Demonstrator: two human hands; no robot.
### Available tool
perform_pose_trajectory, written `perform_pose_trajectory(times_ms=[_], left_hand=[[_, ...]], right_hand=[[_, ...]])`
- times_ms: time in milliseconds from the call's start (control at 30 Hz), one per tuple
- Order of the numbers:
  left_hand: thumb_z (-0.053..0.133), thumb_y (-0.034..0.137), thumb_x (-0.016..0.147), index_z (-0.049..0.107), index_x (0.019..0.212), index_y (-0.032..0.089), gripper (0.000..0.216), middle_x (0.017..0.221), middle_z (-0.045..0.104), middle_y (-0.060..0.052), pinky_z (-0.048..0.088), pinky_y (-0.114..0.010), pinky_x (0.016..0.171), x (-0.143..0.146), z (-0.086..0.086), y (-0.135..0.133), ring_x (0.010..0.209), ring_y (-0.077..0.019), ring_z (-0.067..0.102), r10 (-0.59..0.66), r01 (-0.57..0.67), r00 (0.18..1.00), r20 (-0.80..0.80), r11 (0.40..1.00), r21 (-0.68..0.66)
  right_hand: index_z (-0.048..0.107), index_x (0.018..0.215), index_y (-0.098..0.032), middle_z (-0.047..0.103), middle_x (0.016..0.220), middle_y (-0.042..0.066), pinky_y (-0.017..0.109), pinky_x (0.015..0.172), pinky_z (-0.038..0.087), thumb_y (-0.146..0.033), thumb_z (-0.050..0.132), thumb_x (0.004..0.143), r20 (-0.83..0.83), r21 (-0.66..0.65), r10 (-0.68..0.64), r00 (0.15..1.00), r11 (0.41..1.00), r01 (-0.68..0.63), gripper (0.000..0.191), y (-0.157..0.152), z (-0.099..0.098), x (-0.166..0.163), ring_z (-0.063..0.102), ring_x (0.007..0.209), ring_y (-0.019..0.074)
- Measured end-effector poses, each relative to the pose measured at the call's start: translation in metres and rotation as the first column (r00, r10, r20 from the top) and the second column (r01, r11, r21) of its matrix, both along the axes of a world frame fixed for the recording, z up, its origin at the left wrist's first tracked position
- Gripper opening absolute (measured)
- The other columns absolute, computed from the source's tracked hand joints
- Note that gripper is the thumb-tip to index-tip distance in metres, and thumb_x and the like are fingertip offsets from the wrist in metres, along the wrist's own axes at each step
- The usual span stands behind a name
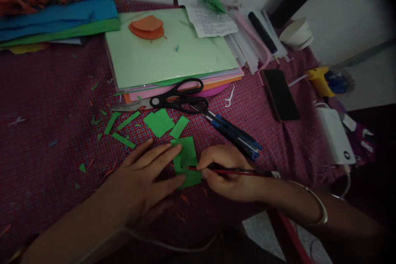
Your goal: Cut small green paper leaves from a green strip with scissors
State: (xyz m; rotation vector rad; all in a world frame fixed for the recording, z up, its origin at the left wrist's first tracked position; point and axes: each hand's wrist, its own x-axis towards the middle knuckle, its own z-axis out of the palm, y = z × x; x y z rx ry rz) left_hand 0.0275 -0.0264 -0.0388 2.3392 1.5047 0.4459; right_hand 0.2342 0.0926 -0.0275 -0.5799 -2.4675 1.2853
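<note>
My left hand [148,177] lies flat with fingers stretched out, pressing down a green paper piece [185,159] on the red checked cloth [46,132]. My right hand [227,173] is closed around a red pencil [241,171], whose tip touches the green paper near its middle. More green paper pieces [159,123] and thin green strips [123,140] lie just beyond my hands. Black-handled scissors [173,99] rest shut behind them.
A stack of coloured sheets [173,57] with orange cut-outs [147,28] lies at the back. Blue pens [235,134], a dark phone [280,95], a yellow glue gun [320,80], a white charger [335,136] and a white bowl [297,33] sit to the right. Folded coloured paper [55,20] lies far left.
</note>
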Motion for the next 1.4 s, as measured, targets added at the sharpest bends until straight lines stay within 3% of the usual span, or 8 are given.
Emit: perform_pose_trajectory(times_ms=[233,333,467,533,600,1100,1300,1400], left_hand=[[0.062,0.026,0.077,0.062,0.111,0.034,0.035,0.148,0.035,-0.006,0.025,-0.057,0.105,0.001,0.000,0.000,0.129,-0.0316,0.038,-0.010,0.010,1.000,0.001,1.000,0.004],[0.060,0.025,0.078,0.063,0.110,0.034,0.033,0.149,0.033,-0.004,0.024,-0.057,0.105,-0.002,-0.001,0.000,0.129,-0.0327,0.038,-0.027,0.027,1.000,0.006,1.000,0.007],[0.059,0.022,0.080,0.051,0.125,0.028,0.046,0.145,0.039,-0.009,0.026,-0.056,0.105,-0.008,0.006,0.002,0.130,-0.0309,0.037,-0.045,0.047,0.998,0.042,0.997,-0.054],[0.054,0.020,0.084,0.044,0.130,0.024,0.047,0.139,0.047,-0.010,0.030,-0.051,0.105,-0.008,0.012,0.006,0.128,-0.0267,0.039,0.003,0.008,0.995,0.100,0.994,-0.112],[0.050,0.018,0.087,0.043,0.127,0.023,0.041,0.129,0.055,-0.009,0.036,-0.046,0.101,-0.005,0.016,0.012,0.121,-0.0235,0.046,0.096,-0.073,0.984,0.153,0.986,-0.150],[0.063,0.018,0.066,0.056,0.084,0.021,0.020,0.090,0.058,-0.003,0.037,-0.040,0.078,0.021,0.047,0.064,0.086,-0.0241,0.052,0.092,-0.172,0.953,-0.289,0.949,-0.264],[0.057,0.008,0.060,0.049,0.062,0.019,0.014,0.077,0.055,0.001,0.037,-0.028,0.067,0.026,0.045,0.069,0.075,-0.0169,0.051,0.079,-0.133,0.985,-0.152,0.911,-0.390],[0.055,0.009,0.065,0.052,0.061,0.019,0.011,0.069,0.057,0.003,0.036,-0.024,0.057,0.022,0.052,0.075,0.064,-0.0133,0.050,0.164,-0.102,0.985,0.058,0.814,-0.573]], right_hand=[[0.057,0.077,-0.017,0.057,0.062,-0.002,0.022,0.053,0.040,-0.011,0.052,0.075,-0.030,0.031,0.008,1.000,0.999,-0.007,0.008,-0.001,-0.001,-0.003,0.052,0.053,0.0094],[0.057,0.076,-0.016,0.057,0.061,-0.003,0.020,0.049,0.039,-0.011,0.054,0.077,-0.065,-0.150,-0.043,0.997,0.988,0.033,0.007,0.002,0.000,-0.002,0.051,0.052,0.0084],[0.055,0.080,-0.017,0.058,0.060,-0.004,0.017,0.045,0.040,-0.019,0.052,0.085,-0.228,-0.639,-0.304,0.925,0.764,0.093,0.006,0.011,-0.004,0.000,0.051,0.048,0.0071],[0.056,0.082,-0.017,0.058,0.058,-0.005,0.017,0.043,0.038,-0.022,0.054,0.086,-0.266,-0.745,-0.380,0.886,0.664,0.061,0.006,0.015,-0.006,0.001,0.048,0.046,0.0065],[0.057,0.082,-0.018,0.058,0.058,-0.005,0.017,0.043,0.037,-0.022,0.055,0.086,-0.285,-0.773,-0.386,0.877,0.634,0.028,0.006,0.015,-0.006,0.001,0.048,0.046,0.0065],[0.057,0.083,-0.017,0.057,0.058,-0.005,0.017,0.044,0.036,-0.019,0.051,0.087,-0.338,-0.632,-0.284,0.897,0.775,0.007,0.007,0.029,0.040,0.015,0.047,0.047,0.0064],[0.054,0.079,-0.017,0.054,0.056,-0.005,0.018,0.043,0.033,-0.022,0.051,0.084,-0.318,-0.637,-0.319,0.893,0.770,0.048,0.007,0.044,0.042,0.018,0.044,0.045,0.0065],[0.053,0.078,-0.017,0.052,0.054,-0.006,0.018,0.042,0.031,-0.024,0.051,0.081,-0.281,-0.699,-0.373,0.884,0.711,0.078,0.009,0.048,0.032,0.018,0.043,0.043,0.0067]])
